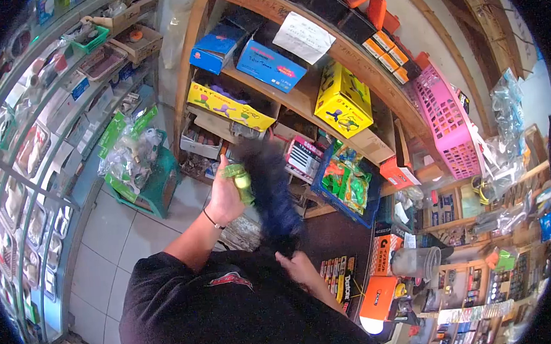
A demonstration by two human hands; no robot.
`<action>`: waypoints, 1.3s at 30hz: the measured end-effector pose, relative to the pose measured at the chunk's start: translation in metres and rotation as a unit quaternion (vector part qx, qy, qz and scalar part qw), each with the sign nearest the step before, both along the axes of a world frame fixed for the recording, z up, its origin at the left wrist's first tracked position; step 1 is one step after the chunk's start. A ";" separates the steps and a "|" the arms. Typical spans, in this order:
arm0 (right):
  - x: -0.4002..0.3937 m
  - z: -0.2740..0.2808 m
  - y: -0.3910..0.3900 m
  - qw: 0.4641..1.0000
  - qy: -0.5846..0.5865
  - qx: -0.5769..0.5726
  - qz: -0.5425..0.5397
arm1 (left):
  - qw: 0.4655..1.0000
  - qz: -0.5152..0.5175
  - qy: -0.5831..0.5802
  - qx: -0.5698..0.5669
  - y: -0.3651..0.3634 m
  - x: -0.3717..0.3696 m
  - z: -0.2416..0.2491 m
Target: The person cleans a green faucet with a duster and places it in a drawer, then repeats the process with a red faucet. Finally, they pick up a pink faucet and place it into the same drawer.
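My left hand (225,200), a dark band at its wrist, is closed around a small yellow-green, partly see-through item (241,180) whose kind I cannot make out. Just right of it is a dark blue, fluffy duster (274,194), smeared by motion and slanting up toward the shelf. At its lower end my right hand (297,268) is closed on it; the grip itself is partly hidden. Behind the duster's blurred tip stands a yellow open box (230,108) on the wooden shelf.
Blue boxes (272,65) and another yellow box (342,98) fill the shelf ahead. A blue tray (369,213) holds green and orange packets. A pink basket (446,120) hangs over the right side. At left, a green stool (160,191) carries plastic bags beside a glass display case (36,180).
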State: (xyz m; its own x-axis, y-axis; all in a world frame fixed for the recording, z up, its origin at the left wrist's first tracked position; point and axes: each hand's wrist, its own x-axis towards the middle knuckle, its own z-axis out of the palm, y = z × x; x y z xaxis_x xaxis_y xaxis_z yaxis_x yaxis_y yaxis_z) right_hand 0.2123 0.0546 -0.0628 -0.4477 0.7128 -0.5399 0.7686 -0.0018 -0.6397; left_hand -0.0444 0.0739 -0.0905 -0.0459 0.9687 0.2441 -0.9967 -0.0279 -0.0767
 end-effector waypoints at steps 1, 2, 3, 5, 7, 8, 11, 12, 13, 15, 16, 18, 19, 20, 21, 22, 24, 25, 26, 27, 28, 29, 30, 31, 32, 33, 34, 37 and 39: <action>0.009 -0.014 0.002 0.987 0.018 0.108 0.118 | 0.997 0.059 0.003 -0.051 -0.006 0.006 0.034; 0.019 -0.027 0.005 0.948 0.035 0.212 0.233 | 0.997 -0.046 0.049 0.035 0.001 -0.007 0.015; 0.014 -0.017 0.005 0.948 0.031 0.214 0.233 | 0.997 -0.036 0.063 0.030 -0.001 -0.009 0.020; 0.004 0.002 0.002 0.993 0.023 0.091 0.069 | 0.999 -0.036 0.019 -0.004 -0.004 -0.005 0.031; 0.002 0.003 0.001 0.988 -0.031 0.099 0.114 | 0.962 -0.119 -0.152 0.194 0.011 -0.009 0.007; 0.002 0.004 0.000 0.978 -0.080 0.107 0.158 | 0.989 -0.083 -0.066 0.104 0.012 -0.005 0.001; 0.011 -0.015 0.000 0.970 0.030 0.138 0.197 | 0.997 -0.073 0.037 -0.013 0.013 -0.008 0.010; 0.011 -0.014 -0.002 0.980 -0.009 0.129 0.151 | 0.998 -0.059 0.036 -0.003 0.010 -0.006 0.016; 0.002 -0.004 -0.002 0.981 -0.013 0.126 0.149 | 0.998 -0.044 0.034 0.006 0.008 -0.004 0.019; -0.016 0.015 0.003 0.980 -0.193 -0.038 -0.020 | 0.970 -0.126 -0.127 0.163 0.023 -0.007 -0.019; -0.013 0.014 0.004 0.979 -0.198 -0.040 -0.021 | 0.996 -0.056 -0.060 0.033 0.018 -0.005 0.006; 0.001 0.005 0.001 0.986 -0.055 0.090 0.128 | 0.995 -0.072 0.017 0.067 0.025 -0.006 -0.002; 0.015 -0.011 0.003 0.986 -0.062 0.088 0.125 | 0.996 -0.082 0.020 0.036 0.028 -0.008 -0.012; 0.032 -0.034 0.007 0.991 -0.036 0.094 0.088 | 0.997 -0.076 0.013 0.016 0.028 -0.006 -0.010; 0.041 -0.047 0.009 0.994 -0.010 0.100 0.052 | 0.997 -0.070 0.007 -0.005 0.028 -0.004 -0.008; 0.027 -0.030 0.008 0.994 -0.017 0.095 0.050 | 0.979 -0.020 0.074 -0.190 0.040 0.001 -0.034; -0.001 0.001 0.011 0.950 -0.293 -0.102 -0.045 | 0.995 -0.075 -0.054 -0.037 0.039 0.006 -0.039; 0.003 0.000 0.009 0.948 -0.296 -0.107 -0.051 | 0.982 -0.014 0.035 -0.187 0.039 0.008 -0.014; 0.012 -0.003 0.002 0.980 -0.188 0.028 0.055 | 0.994 -0.112 -0.014 0.015 0.041 0.006 -0.023; 0.017 -0.005 -0.005 0.971 -0.073 0.164 0.157 | 0.991 -0.135 -0.009 0.007 0.045 0.005 -0.028; 0.016 -0.014 -0.008 0.974 -0.002 0.199 0.108 | 0.988 -0.153 -0.030 0.013 0.047 0.008 -0.033; 0.020 -0.013 -0.012 0.975 -0.009 0.200 0.093 | 0.983 -0.173 -0.051 0.022 0.050 0.012 -0.034; 0.000 0.012 -0.011 0.992 -0.070 0.104 -0.006 | 0.988 -0.130 -0.011 -0.079 0.052 0.017 -0.022; -0.010 0.027 -0.011 0.986 -0.124 0.006 -0.107 | 0.980 -0.086 0.035 -0.176 0.053 0.025 -0.011; -0.002 0.021 -0.014 0.980 -0.171 -0.021 -0.096 | 0.922 -0.194 -0.313 0.115 0.056 0.032 -0.032; 0.011 0.013 -0.020 0.979 -0.168 -0.019 -0.111 | 0.920 -0.210 -0.312 0.114 0.061 0.036 -0.028; 0.024 0.003 -0.029 0.990 -0.094 0.100 -0.042 | 0.958 -0.225 -0.164 0.066 0.064 0.038 -0.025; 0.027 0.005 -0.036 0.973 0.039 0.228 -0.003 | 0.969 -0.246 0.007 0.019 0.072 0.049 -0.020; 0.020 0.023 -0.040 0.974 -0.004 -0.005 -0.225 | 0.879 -0.307 -0.356 0.080 0.074 0.061 -0.023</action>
